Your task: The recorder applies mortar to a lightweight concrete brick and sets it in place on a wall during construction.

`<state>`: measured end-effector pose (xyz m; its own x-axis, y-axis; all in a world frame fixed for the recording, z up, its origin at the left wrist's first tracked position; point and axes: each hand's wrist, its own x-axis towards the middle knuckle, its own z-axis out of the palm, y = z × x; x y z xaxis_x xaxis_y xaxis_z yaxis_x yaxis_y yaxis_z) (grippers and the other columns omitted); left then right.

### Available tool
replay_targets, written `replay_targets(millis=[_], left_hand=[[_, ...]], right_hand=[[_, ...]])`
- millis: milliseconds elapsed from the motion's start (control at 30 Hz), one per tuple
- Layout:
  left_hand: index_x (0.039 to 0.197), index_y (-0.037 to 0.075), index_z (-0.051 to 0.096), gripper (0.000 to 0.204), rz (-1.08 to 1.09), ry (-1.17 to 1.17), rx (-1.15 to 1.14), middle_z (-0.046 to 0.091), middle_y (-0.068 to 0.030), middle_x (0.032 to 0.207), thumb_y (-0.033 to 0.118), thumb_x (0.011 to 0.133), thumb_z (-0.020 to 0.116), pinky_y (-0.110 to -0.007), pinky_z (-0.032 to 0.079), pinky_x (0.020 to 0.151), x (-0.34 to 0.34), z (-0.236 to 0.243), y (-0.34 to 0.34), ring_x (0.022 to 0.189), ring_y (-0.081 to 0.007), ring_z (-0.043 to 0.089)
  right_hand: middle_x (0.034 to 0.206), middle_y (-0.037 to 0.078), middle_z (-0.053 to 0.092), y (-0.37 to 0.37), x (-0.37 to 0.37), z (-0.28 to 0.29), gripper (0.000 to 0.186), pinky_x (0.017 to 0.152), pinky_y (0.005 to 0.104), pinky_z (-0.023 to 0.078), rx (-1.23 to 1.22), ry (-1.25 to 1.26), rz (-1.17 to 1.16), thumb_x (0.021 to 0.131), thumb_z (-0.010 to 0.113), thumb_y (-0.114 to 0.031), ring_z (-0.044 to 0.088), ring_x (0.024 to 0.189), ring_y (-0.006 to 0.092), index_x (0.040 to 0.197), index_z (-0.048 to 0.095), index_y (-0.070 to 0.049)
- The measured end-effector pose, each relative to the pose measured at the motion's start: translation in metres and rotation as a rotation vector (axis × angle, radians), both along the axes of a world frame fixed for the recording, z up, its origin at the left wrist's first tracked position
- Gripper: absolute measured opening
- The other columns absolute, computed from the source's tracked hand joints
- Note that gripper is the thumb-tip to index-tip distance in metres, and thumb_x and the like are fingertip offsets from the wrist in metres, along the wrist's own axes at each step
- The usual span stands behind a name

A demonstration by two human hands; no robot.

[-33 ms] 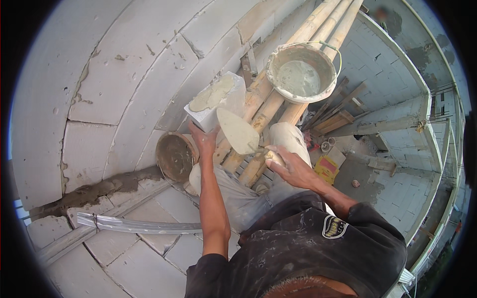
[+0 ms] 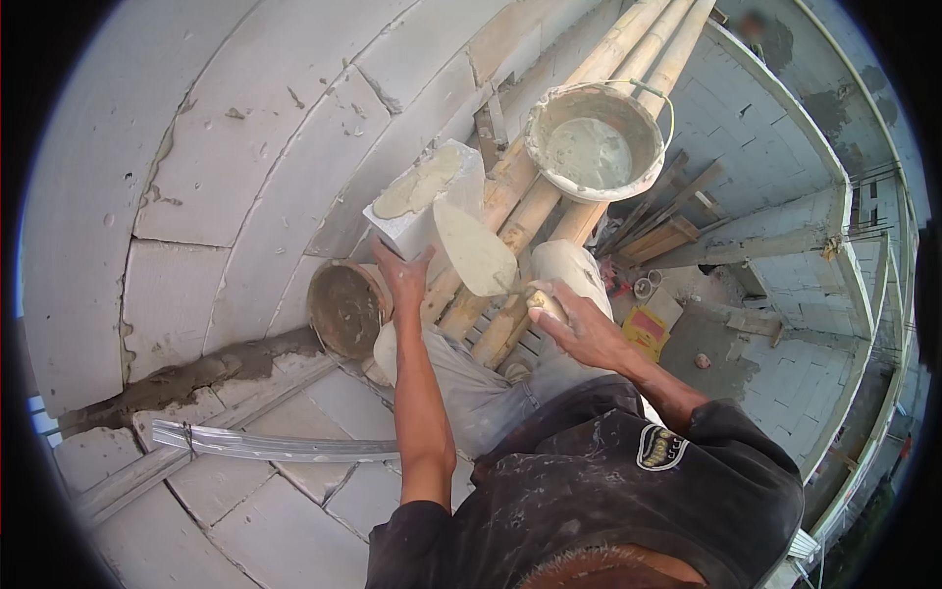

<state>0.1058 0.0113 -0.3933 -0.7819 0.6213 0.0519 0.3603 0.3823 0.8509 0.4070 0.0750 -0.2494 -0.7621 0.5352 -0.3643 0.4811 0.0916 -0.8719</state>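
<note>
A white lightweight concrete block (image 2: pixel 446 201) with wet grey mortar (image 2: pixel 420 183) spread on its top rests by the wall, over the bamboo poles. My left hand (image 2: pixel 403 275) grips its near lower end, thumb and fingers apart around it; the fingertips are partly hidden under the block. In my right hand (image 2: pixel 579 322) is a trowel (image 2: pixel 476 247), held by its pale handle with the fingers wrapped round. The broad blade, coated with mortar, points up and left beside the block's right side. Whether the blade touches the block I cannot tell.
A bucket of mortar (image 2: pixel 592 147) stands on the bamboo poles (image 2: pixel 535 218) ahead. A brown round bucket (image 2: pixel 343 310) sits left of my left wrist, near the block wall (image 2: pixel 186 285). Metal strips (image 2: pixel 275 444) lie across the lower left. At right, a floor far below holds planks (image 2: pixel 667 239).
The trowel has shifted slightly right and down, its blade a little farther from the block. My right hand has moved with it; my left hand stays on the block.
</note>
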Motion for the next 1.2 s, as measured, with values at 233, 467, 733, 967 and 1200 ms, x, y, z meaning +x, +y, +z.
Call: replay_targets(millis=[233,467,733,967,1200], left_hand=[[0.143,-0.007,0.024,0.107,-0.017,0.051,-0.060,0.040,-0.0307,0.135,0.020,0.063,0.090,-0.052,0.034,0.105,0.012,0.008,0.007,0.125,-0.0447,0.041],[0.144,-0.005,0.024,0.097,-0.074,0.144,-0.017,0.040,-0.0305,0.136,0.026,0.073,0.083,-0.051,0.032,0.106,0.009,0.008,0.007,0.129,-0.0450,0.038],[0.144,-0.006,0.026,0.094,-0.039,0.027,0.044,0.041,-0.0301,0.135,0.029,0.076,0.080,-0.050,0.034,0.106,0.010,0.001,0.010,0.128,-0.0442,0.039],[0.141,-0.006,0.025,0.106,-0.008,0.061,-0.027,0.040,-0.0287,0.133,0.016,0.061,0.091,-0.051,0.034,0.104,0.012,0.010,0.003,0.125,-0.0439,0.040],[0.141,-0.006,0.026,0.104,-0.034,0.124,-0.059,0.039,-0.0280,0.135,0.017,0.063,0.090,-0.051,0.034,0.106,0.010,0.009,0.000,0.126,-0.0446,0.039]], right_hand=[[0.107,0.026,0.063,0.022,-0.026,-0.044,0.060,0.089,0.0424,0.047,0.126,0.080,-0.243,0.098,0.050,-0.041,0.065,0.098,0.0343,0.137,0.039,0.003],[0.097,0.031,0.063,-0.018,-0.042,0.005,0.052,0.080,0.0488,0.048,-0.004,0.193,-0.130,0.100,0.049,-0.036,0.064,0.087,0.0464,0.131,0.040,0.005],[0.095,0.035,0.062,-0.010,-0.010,0.034,0.049,0.082,0.0538,0.045,0.034,-0.141,0.120,0.100,0.048,-0.035,0.061,0.093,0.0512,0.134,0.040,0.000],[0.095,0.025,0.065,0.059,0.009,0.052,0.053,0.078,0.0437,0.050,0.063,-0.186,-0.016,0.099,0.051,-0.039,0.068,0.081,0.0339,0.134,0.046,0.000],[0.116,0.021,0.063,0.148,-0.032,0.106,0.059,0.090,0.0390,0.048,0.399,-0.255,0.451,0.097,0.053,-0.046,0.065,0.091,0.0296,0.135,0.051,-0.001]])
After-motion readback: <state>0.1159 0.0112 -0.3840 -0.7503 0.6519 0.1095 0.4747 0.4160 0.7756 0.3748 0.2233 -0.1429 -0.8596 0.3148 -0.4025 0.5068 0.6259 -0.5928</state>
